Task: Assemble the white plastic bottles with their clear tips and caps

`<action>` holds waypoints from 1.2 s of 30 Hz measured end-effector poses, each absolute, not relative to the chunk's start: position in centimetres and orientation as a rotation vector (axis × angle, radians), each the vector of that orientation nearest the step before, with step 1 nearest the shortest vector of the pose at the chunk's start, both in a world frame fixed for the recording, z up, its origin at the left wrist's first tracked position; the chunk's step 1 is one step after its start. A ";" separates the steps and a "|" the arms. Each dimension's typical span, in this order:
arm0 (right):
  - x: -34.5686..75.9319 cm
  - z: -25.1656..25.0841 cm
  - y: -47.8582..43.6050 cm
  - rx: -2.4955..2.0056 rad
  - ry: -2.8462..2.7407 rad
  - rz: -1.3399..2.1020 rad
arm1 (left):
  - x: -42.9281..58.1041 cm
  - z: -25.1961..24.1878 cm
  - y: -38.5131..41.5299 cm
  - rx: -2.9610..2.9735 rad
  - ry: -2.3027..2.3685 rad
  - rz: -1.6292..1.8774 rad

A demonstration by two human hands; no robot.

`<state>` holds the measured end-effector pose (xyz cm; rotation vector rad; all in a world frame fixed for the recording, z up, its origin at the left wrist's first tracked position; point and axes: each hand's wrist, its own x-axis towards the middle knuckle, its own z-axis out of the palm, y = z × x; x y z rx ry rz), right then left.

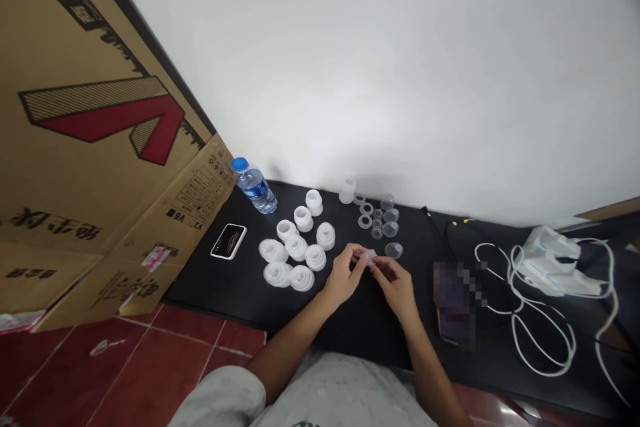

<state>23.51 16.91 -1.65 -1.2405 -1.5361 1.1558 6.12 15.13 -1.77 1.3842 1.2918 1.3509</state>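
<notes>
While the left hand (343,275) and right hand (395,288) come together at the fingertips, they pinch a small translucent piece (369,257) between them, near the middle of a black table (240,287). Left of the hands sit nine white flanged fittings (296,247). Farther away are one frosted cup (347,191), four clear cups (390,229) and about six small rings (365,221). A water bottle (255,185) lies at far left, and a looped white cable (574,347) lies right.
</notes>
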 end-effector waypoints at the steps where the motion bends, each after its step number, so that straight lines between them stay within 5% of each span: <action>1: 23.4 -1.7 16.9 -1.261 -1.527 1.117 | 6.1 -1.8 15.1 1.374 1.292 1.345; 11: 23.0 -2.2 17.5 -1.288 -1.527 0.787 | 6.3 -1.5 15.1 1.475 1.143 1.229; 36: 22.4 -2.6 17.2 -1.486 -1.729 0.603 | 5.8 -2.4 15.1 1.638 1.231 1.063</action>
